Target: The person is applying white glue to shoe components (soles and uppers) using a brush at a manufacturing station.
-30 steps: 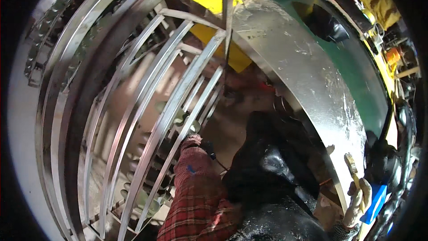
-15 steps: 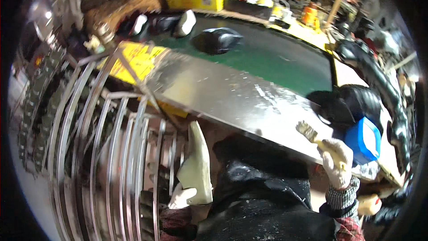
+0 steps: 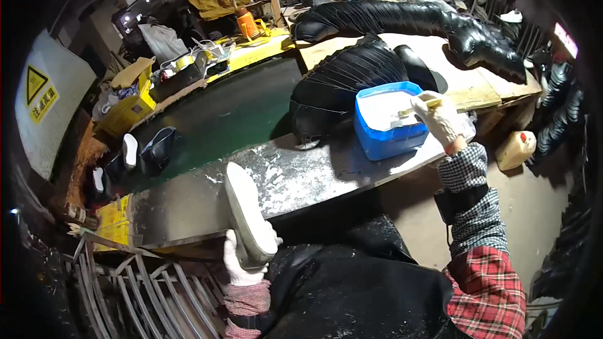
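My left hand, in a white glove, is wrapped round the heel end of a pale shoe sole. The sole is tilted with its toe up, its white face showing above greyish sides. To the right, my gloved right hand grips a brush over the near right part of a blue tub. White liquid fills the tub, and the brush tip is at the liquid; whether it dips in, I cannot tell. The tub stands on the metal bench edge, which is spattered with white.
A dark green belt runs behind the bench, carrying black pieces with white soles at left. Black ribbed stacks lie beyond the tub. Metal racks stand lower left; a yellowish jug is on the right.
My view has swung right. My right hand has brought the brush from over the bench to the blue tub. The sole in my left hand has been turned, white face up, and raised to the bench.
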Action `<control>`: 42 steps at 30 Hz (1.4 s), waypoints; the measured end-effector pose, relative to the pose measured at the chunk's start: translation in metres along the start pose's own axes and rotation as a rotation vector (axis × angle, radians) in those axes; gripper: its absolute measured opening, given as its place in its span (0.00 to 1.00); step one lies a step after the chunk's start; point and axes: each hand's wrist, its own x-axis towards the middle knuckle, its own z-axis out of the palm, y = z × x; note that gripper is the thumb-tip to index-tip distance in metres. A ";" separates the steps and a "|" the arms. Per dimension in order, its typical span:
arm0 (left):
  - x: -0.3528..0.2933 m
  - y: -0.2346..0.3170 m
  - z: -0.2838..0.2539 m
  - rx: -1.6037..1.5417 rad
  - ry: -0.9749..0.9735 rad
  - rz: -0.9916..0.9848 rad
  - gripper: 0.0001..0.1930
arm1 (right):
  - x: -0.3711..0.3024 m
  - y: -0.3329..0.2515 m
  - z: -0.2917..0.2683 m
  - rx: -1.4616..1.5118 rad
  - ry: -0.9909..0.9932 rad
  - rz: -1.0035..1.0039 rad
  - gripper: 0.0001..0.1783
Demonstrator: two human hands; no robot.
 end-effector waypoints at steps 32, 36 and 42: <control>-0.044 -0.015 -0.102 -0.668 -0.135 -0.339 0.39 | -0.083 -0.222 0.198 0.528 -0.956 -0.653 0.15; -0.044 -0.004 -0.065 -0.816 -0.028 -0.293 0.35 | -0.096 -0.220 0.186 0.728 -1.230 -0.734 0.14; -0.046 0.010 -0.036 -0.516 0.043 -0.111 0.29 | -0.137 -0.203 0.149 0.726 -1.300 -0.463 0.15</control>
